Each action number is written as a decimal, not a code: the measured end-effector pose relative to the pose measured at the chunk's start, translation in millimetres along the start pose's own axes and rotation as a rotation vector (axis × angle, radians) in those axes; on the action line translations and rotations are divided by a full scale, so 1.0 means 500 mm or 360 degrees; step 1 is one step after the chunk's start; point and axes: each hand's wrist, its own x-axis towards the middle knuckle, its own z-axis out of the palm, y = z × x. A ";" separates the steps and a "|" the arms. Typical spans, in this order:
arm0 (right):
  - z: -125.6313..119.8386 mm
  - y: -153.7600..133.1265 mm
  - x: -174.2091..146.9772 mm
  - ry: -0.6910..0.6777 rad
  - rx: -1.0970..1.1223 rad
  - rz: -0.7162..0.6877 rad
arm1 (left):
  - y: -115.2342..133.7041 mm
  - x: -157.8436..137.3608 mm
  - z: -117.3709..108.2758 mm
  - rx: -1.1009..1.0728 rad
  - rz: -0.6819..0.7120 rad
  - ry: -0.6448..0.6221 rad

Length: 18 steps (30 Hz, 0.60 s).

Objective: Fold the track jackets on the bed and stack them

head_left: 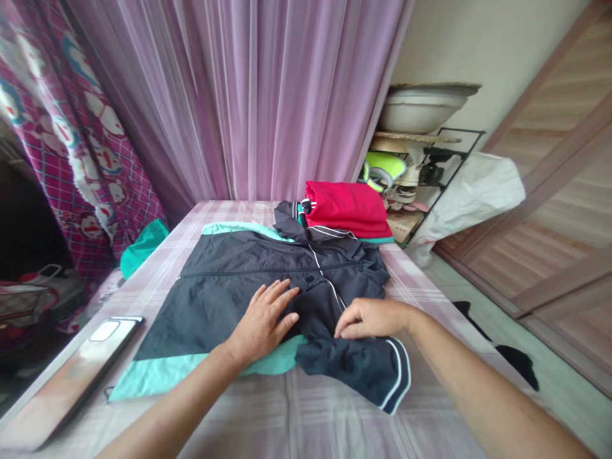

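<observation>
A dark jacket (210, 299) with mint-green side panels and white piping lies spread on a checked cloth, its zip line running crosswise. My left hand (265, 319) rests flat on the jacket's body, fingers apart. Over at the near sleeve (356, 366), my right hand (366, 319) pinches the fabric close to the white piping; its fingertips are closed on it. That sleeve is bent toward me, and its cuff has two white stripes. The far sleeve lies bunched against a folded red garment stack (347, 207) behind the jacket.
A phone (76, 376) lies at the table's left edge. The checked cloth (329, 427) covers the table. Behind hangs a purple curtain (248, 95). At right stand a rack with a basin (423, 108) and a white bag (478, 197). Green fabric (143, 247) sits beyond the left edge.
</observation>
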 end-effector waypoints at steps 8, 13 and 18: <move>-0.045 0.025 -0.054 0.0048 0.0447 0.0231 | 0.099 -0.009 0.057 -0.0188 0.0172 -0.0535; -0.048 0.054 0.024 0.1078 -0.0147 0.0386 | 0.110 -0.006 0.048 -0.0370 0.0395 -0.0767; -0.041 0.071 0.025 0.0782 -0.0577 0.0353 | 0.063 0.015 0.022 -0.0622 0.0212 -0.0500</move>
